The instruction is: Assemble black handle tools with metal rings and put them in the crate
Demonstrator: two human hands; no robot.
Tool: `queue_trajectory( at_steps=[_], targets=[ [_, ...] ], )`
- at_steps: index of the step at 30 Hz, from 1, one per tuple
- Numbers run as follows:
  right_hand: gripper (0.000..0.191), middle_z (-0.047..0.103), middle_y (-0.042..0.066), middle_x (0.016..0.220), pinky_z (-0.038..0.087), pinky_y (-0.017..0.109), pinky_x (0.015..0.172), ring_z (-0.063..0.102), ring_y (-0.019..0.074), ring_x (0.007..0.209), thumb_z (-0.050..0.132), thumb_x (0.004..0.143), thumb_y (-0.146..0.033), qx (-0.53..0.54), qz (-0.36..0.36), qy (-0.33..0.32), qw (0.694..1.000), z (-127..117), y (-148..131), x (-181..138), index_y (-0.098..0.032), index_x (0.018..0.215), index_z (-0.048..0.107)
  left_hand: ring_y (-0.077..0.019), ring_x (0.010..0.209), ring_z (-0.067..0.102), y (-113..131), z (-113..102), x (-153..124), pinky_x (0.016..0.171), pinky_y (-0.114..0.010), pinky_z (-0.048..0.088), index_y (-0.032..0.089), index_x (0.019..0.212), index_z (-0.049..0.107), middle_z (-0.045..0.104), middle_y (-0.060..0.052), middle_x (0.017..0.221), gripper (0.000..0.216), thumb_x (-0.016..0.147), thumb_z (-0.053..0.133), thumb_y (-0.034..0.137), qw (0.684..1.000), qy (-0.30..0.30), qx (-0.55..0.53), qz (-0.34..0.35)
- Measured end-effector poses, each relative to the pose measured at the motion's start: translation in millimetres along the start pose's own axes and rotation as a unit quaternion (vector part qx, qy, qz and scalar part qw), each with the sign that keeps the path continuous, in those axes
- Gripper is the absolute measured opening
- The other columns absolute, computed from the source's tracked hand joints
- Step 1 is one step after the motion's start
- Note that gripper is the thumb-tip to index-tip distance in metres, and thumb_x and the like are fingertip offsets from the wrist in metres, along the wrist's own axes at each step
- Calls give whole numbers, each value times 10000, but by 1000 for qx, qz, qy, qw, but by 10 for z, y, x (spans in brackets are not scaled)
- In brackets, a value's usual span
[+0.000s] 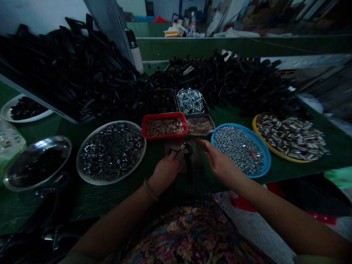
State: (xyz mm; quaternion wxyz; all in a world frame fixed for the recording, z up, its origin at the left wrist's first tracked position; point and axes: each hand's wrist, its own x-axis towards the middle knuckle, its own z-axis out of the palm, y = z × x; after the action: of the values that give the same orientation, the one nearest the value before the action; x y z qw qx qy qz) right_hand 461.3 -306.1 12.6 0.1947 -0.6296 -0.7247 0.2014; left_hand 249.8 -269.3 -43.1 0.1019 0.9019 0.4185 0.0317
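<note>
My left hand is closed around a small black part with a shiny metal piece at its top. A ring and a beaded bracelet show on this hand and wrist. My right hand is to the right with its fingers stretched forward, close to the front edge of a tray of small copper-coloured pins; nothing shows in its fingers. Between the hands lies a flat dark plate on the green table. A red tray of thin copper-coloured pins stands just beyond my left hand.
A white dish of metal rings stands left, a steel bowl farther left. On the right are a blue basin of small metal pieces and a yellow dish of metal cylinders. Silver bolts and piled black parts lie behind.
</note>
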Motion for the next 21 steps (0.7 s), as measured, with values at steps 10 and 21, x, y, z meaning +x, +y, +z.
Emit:
queue_trajectory(
  at_steps=[10, 21],
  targets=[
    [454, 699, 122, 1098, 564, 396, 771, 705, 272, 896, 308, 976, -263, -40, 5, -56, 998, -16, 2, 61, -171, 1412, 392, -182, 912, 623, 5, 22, 4, 769, -280, 513, 197, 1345, 442, 585, -83, 1156, 435, 919, 491, 267, 1000, 3, -27, -1],
    [475, 665, 129, 1178, 558, 395, 846, 685, 254, 986, 342, 945, -227, -15, -12, -61, 998, 131, -79, -276, -161, 1414, 381, -193, 967, 592, -463, -742, 892, 911, -342, 438, 162, 1033, 654, 672, -82, 1015, 273, 952, 433, 301, 971, 214, -102, -11]
  ],
)
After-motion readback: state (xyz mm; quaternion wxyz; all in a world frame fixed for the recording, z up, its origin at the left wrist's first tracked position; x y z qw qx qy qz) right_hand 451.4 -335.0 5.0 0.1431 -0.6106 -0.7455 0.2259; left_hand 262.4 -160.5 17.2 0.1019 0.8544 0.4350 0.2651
